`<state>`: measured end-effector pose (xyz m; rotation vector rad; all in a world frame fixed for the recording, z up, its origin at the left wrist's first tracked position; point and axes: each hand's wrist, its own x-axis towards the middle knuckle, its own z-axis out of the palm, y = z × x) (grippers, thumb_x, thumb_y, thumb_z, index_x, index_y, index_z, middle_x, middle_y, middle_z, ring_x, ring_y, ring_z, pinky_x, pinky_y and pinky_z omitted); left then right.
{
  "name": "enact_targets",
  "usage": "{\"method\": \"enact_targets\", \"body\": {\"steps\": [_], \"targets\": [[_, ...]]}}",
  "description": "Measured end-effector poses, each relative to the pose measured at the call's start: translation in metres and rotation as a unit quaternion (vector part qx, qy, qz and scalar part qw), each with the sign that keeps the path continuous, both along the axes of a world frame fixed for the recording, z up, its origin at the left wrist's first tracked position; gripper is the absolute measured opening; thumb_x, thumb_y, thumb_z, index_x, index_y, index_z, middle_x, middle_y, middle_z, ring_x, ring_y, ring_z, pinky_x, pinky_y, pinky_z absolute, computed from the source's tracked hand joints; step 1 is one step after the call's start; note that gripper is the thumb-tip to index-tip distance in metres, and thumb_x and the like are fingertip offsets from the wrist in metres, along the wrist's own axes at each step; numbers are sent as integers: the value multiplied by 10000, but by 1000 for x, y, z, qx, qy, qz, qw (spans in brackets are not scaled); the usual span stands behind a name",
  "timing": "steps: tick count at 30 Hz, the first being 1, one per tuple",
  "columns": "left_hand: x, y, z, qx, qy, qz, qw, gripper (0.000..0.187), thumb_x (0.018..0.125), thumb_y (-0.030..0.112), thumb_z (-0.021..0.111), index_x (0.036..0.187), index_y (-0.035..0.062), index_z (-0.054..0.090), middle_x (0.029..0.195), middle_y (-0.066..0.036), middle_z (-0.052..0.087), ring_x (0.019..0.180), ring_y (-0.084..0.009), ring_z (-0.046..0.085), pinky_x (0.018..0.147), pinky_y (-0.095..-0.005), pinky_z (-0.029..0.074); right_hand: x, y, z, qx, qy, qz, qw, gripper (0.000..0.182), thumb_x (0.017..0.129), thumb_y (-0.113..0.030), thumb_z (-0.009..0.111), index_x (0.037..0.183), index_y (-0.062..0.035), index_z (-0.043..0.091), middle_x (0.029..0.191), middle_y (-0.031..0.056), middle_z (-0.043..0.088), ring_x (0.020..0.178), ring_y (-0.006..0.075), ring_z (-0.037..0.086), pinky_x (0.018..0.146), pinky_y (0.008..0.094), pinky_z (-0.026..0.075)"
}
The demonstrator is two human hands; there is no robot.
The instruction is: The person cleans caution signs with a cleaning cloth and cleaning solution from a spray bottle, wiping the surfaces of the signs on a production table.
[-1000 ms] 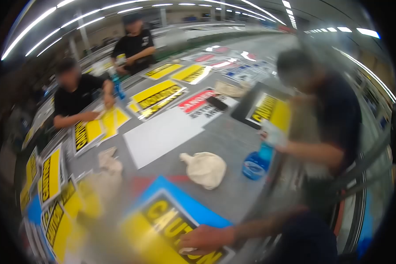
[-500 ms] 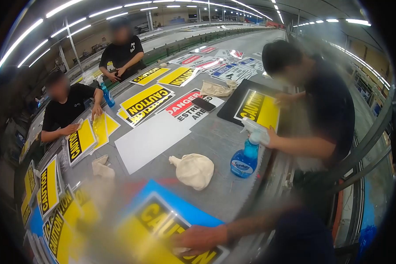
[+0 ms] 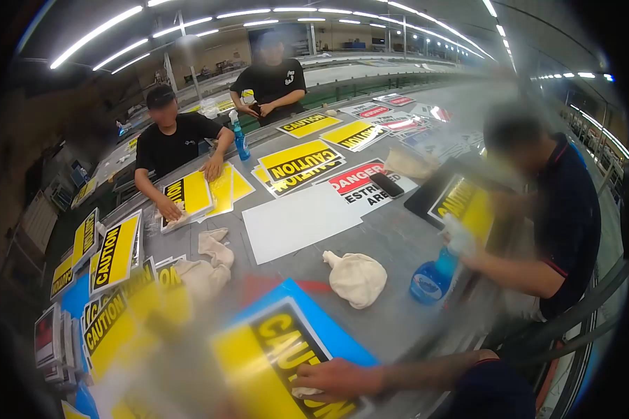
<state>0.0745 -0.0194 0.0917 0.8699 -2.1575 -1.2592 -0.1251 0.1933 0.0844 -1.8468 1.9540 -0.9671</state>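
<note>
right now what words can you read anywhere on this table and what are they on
"CAUTION" on the yellow sign under the right hand, which presses a cloth on it.
"CAUTION" on the leaning sign, the far sign and the sign by the bottle.
"DANGER" on the red and white sign; the words below are partly covered.
The spray bottle label is too blurred.
</note>
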Motion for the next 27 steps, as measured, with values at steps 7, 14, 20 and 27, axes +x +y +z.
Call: {"method": "enact_targets", "body": {"steps": [7, 14, 20, 27], "targets": [[0, -1, -4, 24, 15, -2, 1000, 202, 1085, 87, 636, 1226, -22, 731, 1171, -137, 737, 1123, -256, 686, 986, -386, 539, 0, -1, -1, 32, -4, 3, 999, 386, 1048, -296, 746, 1341, -76, 625, 1183, 102, 627, 1021, 266, 731, 739, 366, 617], [-1, -2, -2, 7, 4, -5, 1000, 206, 1085, 85, 619, 1225, -25, 724, 1140, -138, 743, 1104, -252, 684, 975, -387, 537, 0, -2, -1, 34, -7, -1, 999, 391, 1044, -299, 757, 1343, -80, 633, 1188, 93, 628, 1014, 263, 734, 739, 357, 613], [-1, -1, 2, 9, 2, -4, 1000, 215, 1084, 85, 610, 1226, -28, 725, 1157, -139, 749, 1108, -256, 690, 978, -385, 536, -1, -1, 1, 30, -14, -3, 999, 392, 1034, -302, 771, 1334, -83, 645, 1189, 86, 635, 1010, 251, 738, 732, 347, 606], [-1, 3, 5, -4, -1, 6, 1000, 210, 1088, 92, 609, 1213, -34, 723, 1145, -136, 737, 1085, -257, 684, 967, -387, 536, 0, -2, -2, 35, -16, 0, 999, 378, 1038, -293, 759, 1323, -78, 635, 1190, 105, 632, 1003, 284, 735, 753, 373, 608]]}}
